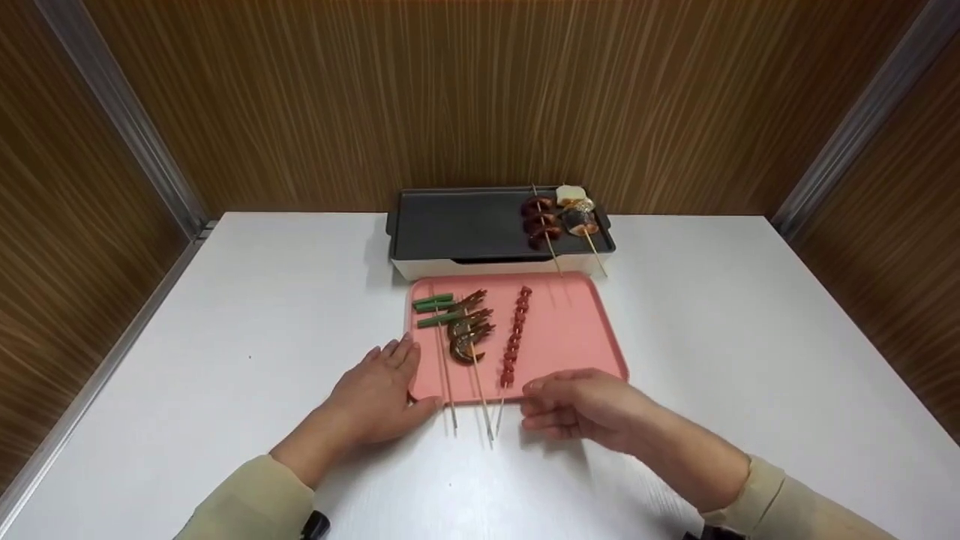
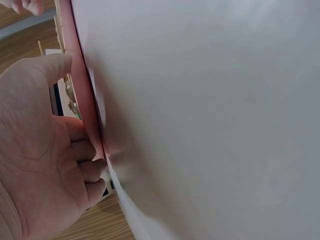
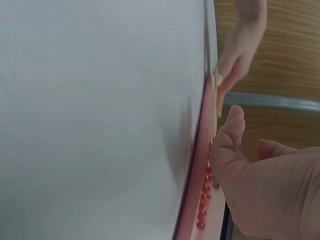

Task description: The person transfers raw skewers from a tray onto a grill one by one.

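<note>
A pink tray (image 1: pixel 566 330) lies on the white table with three skewers on it. On the left is a skewer of green vegetable pieces (image 1: pixel 433 304), overlapping a shrimp skewer (image 1: pixel 469 330). To their right lies a skewer of small red meat pieces (image 1: pixel 515 337); their sticks jut past the tray's front edge. My left hand (image 1: pixel 379 397) rests at the tray's front left corner, fingers along the left side and thumb at the front rim. Just right of the meat skewer's stick, my right hand (image 1: pixel 589 409) hovers by the front rim, fingers loosely bent and holding nothing.
Behind the tray stands a grill with a black plate (image 1: pixel 457 225) and white base. On its right side lie a skewer of dark red curled pieces (image 1: pixel 541 221) and a skewer with a white piece and dark-skinned chunks (image 1: pixel 579 217). Wood-patterned panels (image 1: pixel 480 90) enclose the table.
</note>
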Demonstrator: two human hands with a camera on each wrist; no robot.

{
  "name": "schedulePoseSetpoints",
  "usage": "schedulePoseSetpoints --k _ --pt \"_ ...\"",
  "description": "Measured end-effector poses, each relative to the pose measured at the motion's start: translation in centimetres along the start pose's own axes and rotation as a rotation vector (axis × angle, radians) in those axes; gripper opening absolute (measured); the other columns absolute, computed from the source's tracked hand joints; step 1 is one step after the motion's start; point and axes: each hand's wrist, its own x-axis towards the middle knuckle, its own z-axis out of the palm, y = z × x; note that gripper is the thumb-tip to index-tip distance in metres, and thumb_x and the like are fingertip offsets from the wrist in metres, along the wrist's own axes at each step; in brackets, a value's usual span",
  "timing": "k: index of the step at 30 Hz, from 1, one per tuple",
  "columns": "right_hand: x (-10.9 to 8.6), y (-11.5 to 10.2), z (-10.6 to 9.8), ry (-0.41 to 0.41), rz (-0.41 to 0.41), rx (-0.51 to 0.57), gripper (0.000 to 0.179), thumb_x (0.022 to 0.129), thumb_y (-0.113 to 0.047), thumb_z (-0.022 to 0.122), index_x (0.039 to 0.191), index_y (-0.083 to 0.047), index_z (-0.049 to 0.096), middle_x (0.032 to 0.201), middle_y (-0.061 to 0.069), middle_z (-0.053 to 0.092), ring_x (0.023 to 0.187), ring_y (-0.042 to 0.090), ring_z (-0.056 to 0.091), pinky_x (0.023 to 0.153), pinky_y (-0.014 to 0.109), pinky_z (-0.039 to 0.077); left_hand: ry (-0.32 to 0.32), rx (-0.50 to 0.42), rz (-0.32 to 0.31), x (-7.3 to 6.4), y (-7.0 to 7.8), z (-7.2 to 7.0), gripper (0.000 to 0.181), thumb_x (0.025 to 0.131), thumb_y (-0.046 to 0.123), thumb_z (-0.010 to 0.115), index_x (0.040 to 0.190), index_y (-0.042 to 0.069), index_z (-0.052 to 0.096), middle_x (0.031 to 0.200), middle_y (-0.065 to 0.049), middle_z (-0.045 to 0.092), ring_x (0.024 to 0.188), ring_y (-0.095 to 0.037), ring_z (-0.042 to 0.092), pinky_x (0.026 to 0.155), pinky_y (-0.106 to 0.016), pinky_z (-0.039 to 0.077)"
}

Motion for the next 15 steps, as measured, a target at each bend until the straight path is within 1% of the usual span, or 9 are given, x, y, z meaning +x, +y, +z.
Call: schedulePoseSetpoints --k 4,9,12,15 --pt "0.2 0.8 1.1 -0.001 0.027 0.028 0.036 0.104 -0.003 0.055 0.136 0.012 0.061 0.106 0.016 0.078 0.097 0.025 0.078 0.091 0.038 0.063 0.001 0.004 -0.002 0.0 0.0 0.1 0.089 0.103 0.058 0.054 0.161 -0.008 0.035 0.169 -0.024 0.030 0.158 -0.041 0.027 0.128 -0.054 0.023" --pt "0.5 1.3 2.0 0.011 0.036 0.029 0.032 0.106 -0.011 0.059 0.131 0.010 0.063 0.108 0.018 0.078 0.098 0.025 0.078 0.084 0.033 0.063 0.006 0.006 0.001 0.2 -0.1 0.2 0.090 0.103 0.058 0.054 0.160 -0.009 0.036 0.169 -0.024 0.031 0.157 -0.041 0.028 0.129 -0.053 0.023" --pt "0.7 1.5 2.5 0.020 0.034 0.043 0.034 0.108 -0.016 0.060 0.129 0.010 0.062 0.111 0.021 0.077 0.099 0.026 0.078 0.083 0.033 0.064 0.010 0.005 -0.005 0.2 0.0 0.2 0.090 0.102 0.057 0.054 0.160 -0.009 0.036 0.169 -0.024 0.031 0.157 -0.041 0.028 0.128 -0.053 0.024" --pt "0.9 1.6 2.9 0.025 0.027 0.063 0.034 0.108 -0.015 0.059 0.130 0.010 0.060 0.114 0.023 0.076 0.101 0.027 0.078 0.085 0.035 0.064 0.010 0.006 -0.012 0.2 0.0 0.3 0.089 0.102 0.057 0.054 0.160 -0.008 0.036 0.169 -0.024 0.032 0.157 -0.040 0.028 0.128 -0.053 0.024"
